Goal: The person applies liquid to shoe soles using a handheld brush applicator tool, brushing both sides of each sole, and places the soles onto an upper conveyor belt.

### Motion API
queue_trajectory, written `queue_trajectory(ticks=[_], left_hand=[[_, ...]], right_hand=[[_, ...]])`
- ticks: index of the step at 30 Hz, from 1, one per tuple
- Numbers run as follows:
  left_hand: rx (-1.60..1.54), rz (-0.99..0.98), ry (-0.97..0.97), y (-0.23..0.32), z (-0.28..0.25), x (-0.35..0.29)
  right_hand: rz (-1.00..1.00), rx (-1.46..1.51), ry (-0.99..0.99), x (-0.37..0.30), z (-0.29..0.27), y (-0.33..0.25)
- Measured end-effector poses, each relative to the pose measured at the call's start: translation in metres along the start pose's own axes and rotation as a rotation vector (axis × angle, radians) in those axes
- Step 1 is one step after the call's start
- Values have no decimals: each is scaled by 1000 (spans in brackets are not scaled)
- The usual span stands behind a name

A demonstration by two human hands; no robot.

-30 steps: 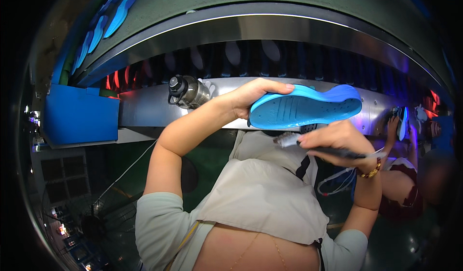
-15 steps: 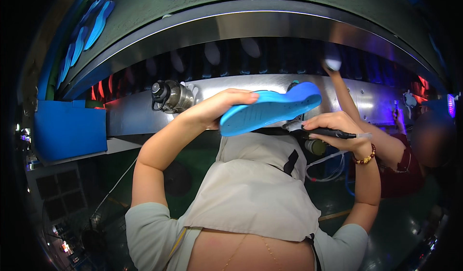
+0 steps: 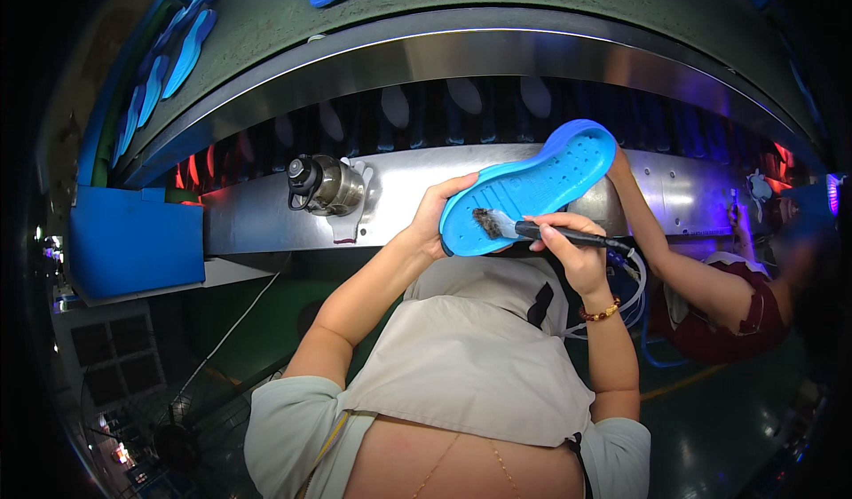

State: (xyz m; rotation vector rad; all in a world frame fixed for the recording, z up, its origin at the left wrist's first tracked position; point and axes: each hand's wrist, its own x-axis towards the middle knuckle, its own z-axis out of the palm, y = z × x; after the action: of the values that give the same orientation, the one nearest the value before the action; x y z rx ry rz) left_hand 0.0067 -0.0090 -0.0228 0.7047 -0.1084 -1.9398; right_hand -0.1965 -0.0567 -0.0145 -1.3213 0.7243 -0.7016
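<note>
Left hand (image 3: 437, 219) gripping a blue shoe sole (image 3: 531, 186), right hand (image 3: 568, 246) closed on a small brush (image 3: 524, 227), bristles touching the sole, metal bottle (image 3: 325, 185) nearby

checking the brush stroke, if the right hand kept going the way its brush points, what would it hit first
The right hand holds a dark brush pointing toward the person's left. Its bristles already rest on the blue shoe sole held in the left hand, so the sole comes first; beyond it, probably the left thumb, though depth is unclear.

One fisheye view from the head looks down, close over the person's chest and forearms. It faces a curved steel conveyor (image 3: 497, 51), whose straight edges bend toward the rim.
</note>
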Motion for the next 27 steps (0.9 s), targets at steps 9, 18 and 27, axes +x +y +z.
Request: queue_trajectory(ticks=[9,18,27], left_hand=[[-64,83,8,-11,-16,5],[-91,50,140,-32,-12,-3],[-63,6,16,-32,-25,-1]], right_hand=[[-198,-226,209,-5,8,27],[-170,-559,529,40,-24,56],[-271,-838,241,18,23,45]])
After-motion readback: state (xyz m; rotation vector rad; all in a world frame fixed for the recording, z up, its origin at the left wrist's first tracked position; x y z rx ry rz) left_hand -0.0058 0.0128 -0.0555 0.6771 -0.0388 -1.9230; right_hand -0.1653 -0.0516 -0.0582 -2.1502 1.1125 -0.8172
